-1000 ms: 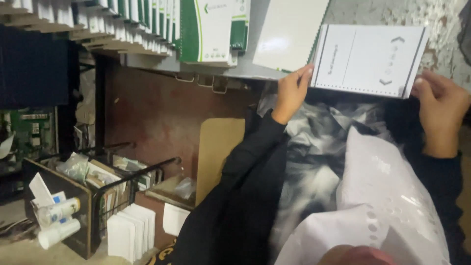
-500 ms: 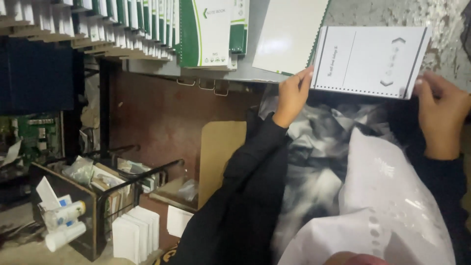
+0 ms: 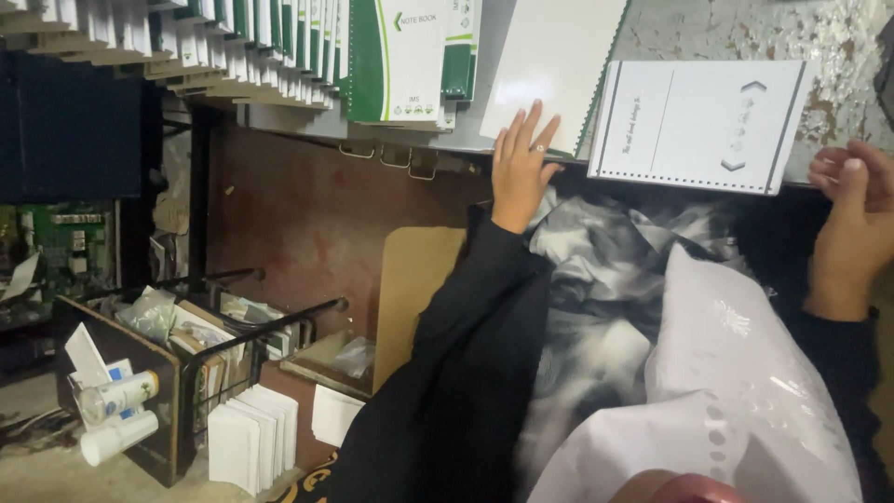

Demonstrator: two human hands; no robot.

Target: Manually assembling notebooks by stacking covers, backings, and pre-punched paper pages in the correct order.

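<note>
Grey, worn surface [image 3: 745, 28], running behind both hands and carrying the paper goods. Row of green-and-white spiral notebooks [image 3: 279, 47], standing overlapped on it to the left of the left hand. Dark wire rack [image 3: 200, 373], well below and left of the left hand — it holds clear plastic packets, papers and flat card; beside it stand white bottles [image 3: 116, 414] and a stack of white cards [image 3: 251, 438]. White cover sheet [image 3: 559, 65] with a green spiral edge, lying tilted under the left hand. White punched page [image 3: 698, 126], between the two hands, flat at the surface's near edge — ruled margins, a small chevron ornament, a row of holes along its lower edge; neither hand touches it. Left hand [image 3: 520, 168]: fingers spread wide, palm down on the cover sheet, gripping nothing. Right hand [image 3: 852, 210]: fingers loosely curled, empty, just right of the page's corner.
</note>
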